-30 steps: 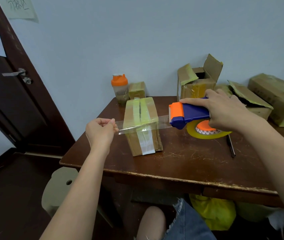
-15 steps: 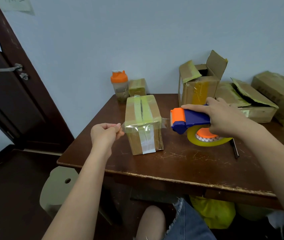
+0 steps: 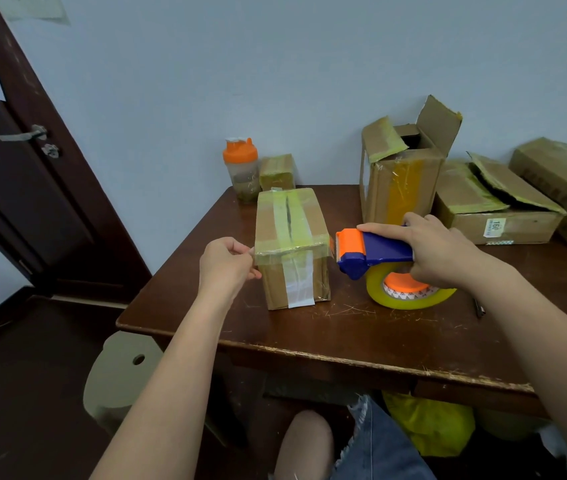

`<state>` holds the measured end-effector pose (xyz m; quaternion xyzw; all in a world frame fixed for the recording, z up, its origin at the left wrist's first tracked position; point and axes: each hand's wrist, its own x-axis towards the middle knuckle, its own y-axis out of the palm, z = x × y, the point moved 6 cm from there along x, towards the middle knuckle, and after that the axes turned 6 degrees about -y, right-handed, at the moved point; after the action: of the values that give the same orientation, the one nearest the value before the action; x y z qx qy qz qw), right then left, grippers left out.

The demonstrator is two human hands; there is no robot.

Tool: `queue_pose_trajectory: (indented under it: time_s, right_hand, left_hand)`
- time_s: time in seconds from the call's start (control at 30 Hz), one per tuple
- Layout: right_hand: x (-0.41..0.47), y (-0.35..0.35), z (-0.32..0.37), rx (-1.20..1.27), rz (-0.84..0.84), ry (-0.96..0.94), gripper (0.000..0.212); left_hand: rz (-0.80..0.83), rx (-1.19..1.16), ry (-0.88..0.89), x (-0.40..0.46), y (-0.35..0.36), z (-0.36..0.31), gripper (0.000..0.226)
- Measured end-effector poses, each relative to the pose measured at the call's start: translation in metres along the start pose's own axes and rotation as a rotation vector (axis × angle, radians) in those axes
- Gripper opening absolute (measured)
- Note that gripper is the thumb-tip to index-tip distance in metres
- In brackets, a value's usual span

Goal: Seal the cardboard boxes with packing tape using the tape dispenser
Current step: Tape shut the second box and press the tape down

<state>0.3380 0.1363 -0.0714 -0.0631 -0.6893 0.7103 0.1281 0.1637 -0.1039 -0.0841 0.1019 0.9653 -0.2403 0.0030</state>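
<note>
A small cardboard box (image 3: 277, 233), taped lengthwise over its top, stands on the brown table (image 3: 344, 327). A strip of clear tape (image 3: 289, 252) lies across its front top edge. My left hand (image 3: 228, 263) pinches the strip's left end at the box's left corner. My right hand (image 3: 438, 249) grips the blue and orange tape dispenser (image 3: 374, 252) just right of the box, its orange cutter end facing the box. The yellowish tape roll (image 3: 410, 294) hangs under the dispenser, close to the tabletop.
An open-flapped box (image 3: 399, 188) stands behind the dispenser, with two more boxes (image 3: 496, 213) at the far right. A bottle with an orange lid (image 3: 242, 169) and a small box (image 3: 277, 171) sit at the back. A pen (image 3: 478, 308) lies right. A stool (image 3: 119, 372) and door (image 3: 15, 188) are on the left.
Both hands moved toward the box: the stretched tape came down onto the front top edge, my left hand reached the left corner, and the dispenser closed in on the right side.
</note>
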Motion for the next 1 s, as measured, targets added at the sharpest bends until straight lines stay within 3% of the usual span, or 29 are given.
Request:
queue_pose_trajectory:
  time_s: [0.33,0.5,0.57,0.67,0.77,0.83,1.0]
  right_hand:
    - [0.004,0.001,0.002,-0.003,0.005,-0.007,0.094]
    - [0.004,0.003,-0.001,0.009,0.003,0.006,0.094]
    - [0.004,0.003,-0.001,0.014,-0.003,0.005,0.094]
    - [0.005,0.003,-0.002,0.020,-0.006,0.003,0.093]
    - [0.005,0.003,-0.003,0.008,-0.002,0.003,0.094]
    - [0.007,0.004,-0.001,0.010,0.014,0.002,0.096]
    - [0.007,0.004,0.002,0.028,0.026,0.008,0.095]
  left_hand:
    - [-0.001,0.146,0.093,-0.004,0.008,-0.003,0.011]
    - [0.052,0.259,0.039,-0.002,0.016,0.023,0.042]
    - [-0.051,0.167,0.150,-0.011,0.012,0.017,0.032]
    - [-0.241,-0.004,0.535,-0.038,-0.002,-0.012,0.037]
    - [-0.093,0.089,0.820,-0.053,0.016,-0.017,0.042]
    - [-0.032,0.200,0.849,-0.050,0.026,-0.007,0.045]
    - [-0.172,0.478,0.911,-0.051,0.034,-0.016,0.045]
